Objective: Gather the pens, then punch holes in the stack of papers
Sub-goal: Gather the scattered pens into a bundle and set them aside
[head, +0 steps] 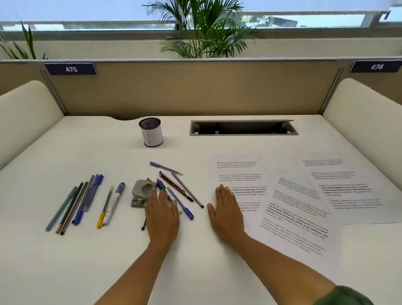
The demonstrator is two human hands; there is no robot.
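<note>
Several pens lie loose on the white desk: one group at the left [79, 202], a yellow-tipped pen and a white marker [111, 205] beside it, and a crossed pile in the middle [182, 190]. A grey hole punch [140, 193] sits between them. My left hand [162, 214] lies flat, palm down, over the near ends of the middle pile. My right hand [225, 209] rests flat on the left edge of a printed sheet [240, 176]. Other printed sheets [297, 215] are spread to the right, overlapping.
A white pen cup [151, 135] with a dark mesh rim stands empty at the back centre. A cable slot [242, 127] is cut into the desk behind the papers. Padded dividers [19, 118] wall in both sides, with a tan panel at the back.
</note>
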